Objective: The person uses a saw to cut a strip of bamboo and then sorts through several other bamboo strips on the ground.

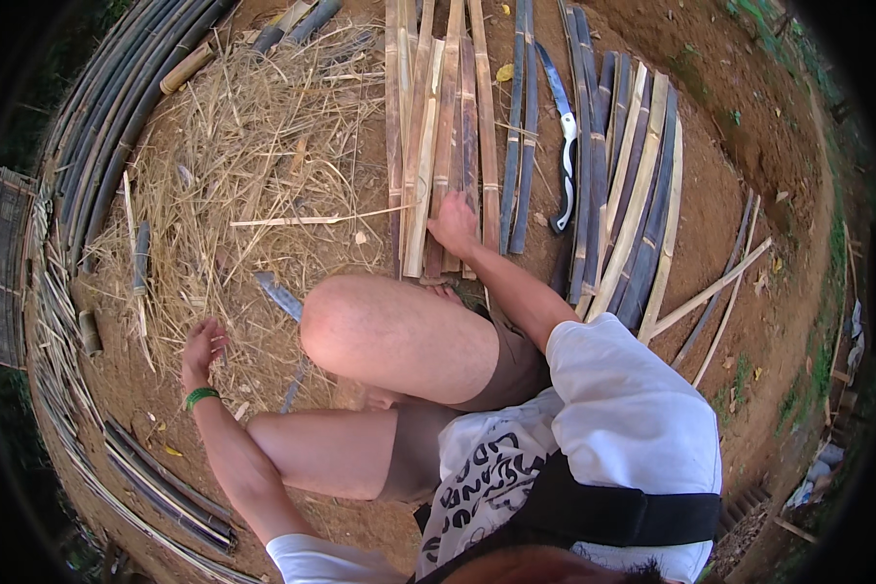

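Note:
My right hand [455, 224] is closed around the near part of a split bamboo strip [447, 127], among several brown strips laid side by side ahead of me. My left hand [204, 347] hangs over the straw-covered ground at the left, its fingers loosely bent and apart, holding nothing. A green band circles that wrist. Between the left hand and my raised knee shows a flat metal blade [280, 297]; my knee hides part of it. Right of the strips lies a curved handsaw [557, 92] with a white and black handle.
Dark and pale split bamboo slats [642, 185] lie in a row at the right. Fibrous shavings [253, 146] cover the soil at the left. Long bamboo poles [131, 107] curve along the far left. Loose thin sticks [715, 285] rest at the right.

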Available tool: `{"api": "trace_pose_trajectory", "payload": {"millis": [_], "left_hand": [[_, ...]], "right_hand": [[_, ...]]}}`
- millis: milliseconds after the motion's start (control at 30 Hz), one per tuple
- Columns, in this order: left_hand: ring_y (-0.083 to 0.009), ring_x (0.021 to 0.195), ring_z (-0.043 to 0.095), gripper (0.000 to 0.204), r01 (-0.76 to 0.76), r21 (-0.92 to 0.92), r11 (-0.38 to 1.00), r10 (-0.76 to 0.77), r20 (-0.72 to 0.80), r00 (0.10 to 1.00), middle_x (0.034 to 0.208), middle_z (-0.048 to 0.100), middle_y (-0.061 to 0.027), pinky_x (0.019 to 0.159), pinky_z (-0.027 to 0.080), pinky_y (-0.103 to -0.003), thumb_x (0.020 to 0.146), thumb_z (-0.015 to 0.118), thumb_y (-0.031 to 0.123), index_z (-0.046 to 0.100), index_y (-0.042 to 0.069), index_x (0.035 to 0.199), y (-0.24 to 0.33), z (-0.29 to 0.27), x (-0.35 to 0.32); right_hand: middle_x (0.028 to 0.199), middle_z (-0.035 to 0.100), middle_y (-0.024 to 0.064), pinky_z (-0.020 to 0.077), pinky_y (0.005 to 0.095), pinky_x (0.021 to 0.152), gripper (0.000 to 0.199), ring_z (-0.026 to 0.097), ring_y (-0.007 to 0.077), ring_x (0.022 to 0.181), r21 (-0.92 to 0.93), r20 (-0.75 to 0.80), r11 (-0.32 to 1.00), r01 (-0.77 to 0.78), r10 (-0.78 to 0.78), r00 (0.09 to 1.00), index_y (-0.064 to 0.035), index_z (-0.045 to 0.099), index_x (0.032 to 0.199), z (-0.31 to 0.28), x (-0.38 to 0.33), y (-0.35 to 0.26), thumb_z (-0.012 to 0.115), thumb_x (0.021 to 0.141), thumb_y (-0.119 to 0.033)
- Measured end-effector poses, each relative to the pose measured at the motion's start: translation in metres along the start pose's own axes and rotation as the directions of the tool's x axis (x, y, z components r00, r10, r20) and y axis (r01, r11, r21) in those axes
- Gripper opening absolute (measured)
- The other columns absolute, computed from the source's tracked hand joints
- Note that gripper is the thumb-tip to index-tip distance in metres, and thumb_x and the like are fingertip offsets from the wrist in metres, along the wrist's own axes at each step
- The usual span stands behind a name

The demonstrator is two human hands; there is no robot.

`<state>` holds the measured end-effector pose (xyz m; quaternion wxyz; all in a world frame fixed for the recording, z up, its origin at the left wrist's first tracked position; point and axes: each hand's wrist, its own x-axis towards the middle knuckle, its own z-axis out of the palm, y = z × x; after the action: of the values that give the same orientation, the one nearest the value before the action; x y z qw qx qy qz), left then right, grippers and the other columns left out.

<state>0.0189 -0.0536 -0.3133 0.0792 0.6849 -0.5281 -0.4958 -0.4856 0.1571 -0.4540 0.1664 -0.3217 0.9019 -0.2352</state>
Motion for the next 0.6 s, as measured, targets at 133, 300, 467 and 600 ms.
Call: {"api": "trace_pose_trajectory", "payload": {"millis": [133,300,467,600], "left_hand": [[-0.0145,0.081,0.066,0.046,0.004,-0.007,1.000,-0.004,-0.007,1.000,0.101,0.067,-0.0054,0.067,0.049,-0.028,0.098,0.061,0.037,0.054,0.008,0.132,0.004,0.003,-0.003],[-0.0150,0.081,0.066,0.045,0.007,-0.004,1.000,-0.007,-0.019,1.000,0.102,0.067,-0.0066,0.065,0.049,-0.028,0.097,0.061,0.035,0.054,0.007,0.132,0.002,0.003,-0.009],[-0.0145,0.079,0.065,0.041,0.011,-0.020,1.000,-0.011,-0.008,1.000,0.098,0.067,-0.0061,0.062,0.049,-0.026,0.098,0.061,0.033,0.055,0.008,0.130,0.002,0.003,-0.006],[-0.0157,0.083,0.066,0.045,0.013,-0.011,1.000,-0.013,-0.005,1.000,0.100,0.067,-0.0059,0.068,0.051,-0.029,0.097,0.061,0.036,0.054,0.008,0.131,-0.006,-0.007,-0.008]], "right_hand": [[0.122,0.053,0.0265,0.0512,0.0469,0.092,0.062,0.059,0.0440,0.110,0.097,-0.074,0.994,-0.045,0.052,0.996,0.0054,0.048,0.118,0.011,0.006,0.010,0.081,0.071,-0.016],[0.117,0.058,0.0245,0.0478,0.0453,0.094,0.049,0.060,0.0426,0.109,0.356,-0.157,0.930,-0.091,0.155,0.975,0.0024,0.051,0.118,0.013,0.009,0.014,0.070,0.075,-0.010],[0.109,0.066,0.0252,0.0472,0.0428,0.094,0.042,0.063,0.0367,0.107,0.599,-0.089,0.776,-0.197,0.309,0.947,0.0037,0.057,0.117,-0.008,0.015,0.024,0.064,0.081,-0.018],[0.104,0.069,0.0219,0.0490,0.0401,0.090,0.041,0.066,0.0324,0.099,0.597,-0.236,0.802,-0.012,0.189,0.953,0.0049,0.061,0.114,-0.035,0.001,0.007,0.066,0.086,-0.024]]}}
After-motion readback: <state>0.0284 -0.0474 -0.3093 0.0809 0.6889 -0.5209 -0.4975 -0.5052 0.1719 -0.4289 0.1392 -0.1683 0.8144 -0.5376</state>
